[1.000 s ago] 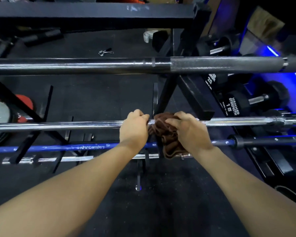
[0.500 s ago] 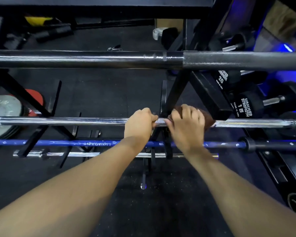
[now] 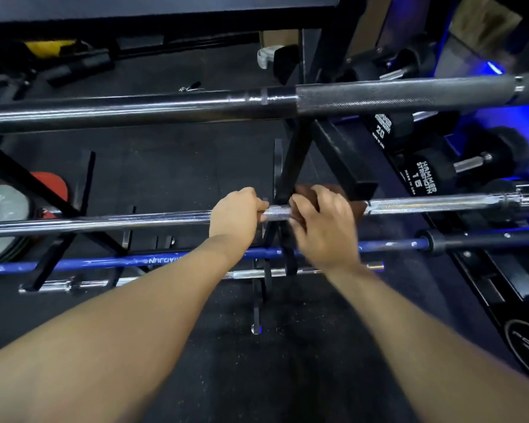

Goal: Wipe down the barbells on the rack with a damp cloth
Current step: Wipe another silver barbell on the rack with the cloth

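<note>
Both hands are on the chrome barbell (image 3: 135, 222) that runs across the middle of the frame, resting on the black rack (image 3: 290, 166). The left hand (image 3: 235, 215) is clenched around the shaft just left of the rack's upright, fingers curled over the top. The right hand (image 3: 324, 227), slightly blurred, sits just right of the upright and grasps a brown cloth (image 3: 359, 207) wrapped over the same bar; cloth edges show beyond the fingers at the far side and to the right. A short bare stretch of knurled shaft is visible between the two hands.

Above it, across the upper part of the frame, lies a black barbell (image 3: 379, 94) with a knurled section on its right half. Below the chrome bar, a blue barbell (image 3: 104, 263) passes under both forearms, with printed lettering on it. Below that again, a shorter chrome bar (image 3: 74, 285) lies at lower left.

At right centre stand black dumbbells (image 3: 425, 175), marked 20 and 15. At the left edge, a grey weight plate (image 3: 0, 215) lies on the dark rubber floor (image 3: 165, 166) with a red plate (image 3: 54, 186) behind it. A yellow item (image 3: 49, 45) lies at upper left; its kind cannot be told.
</note>
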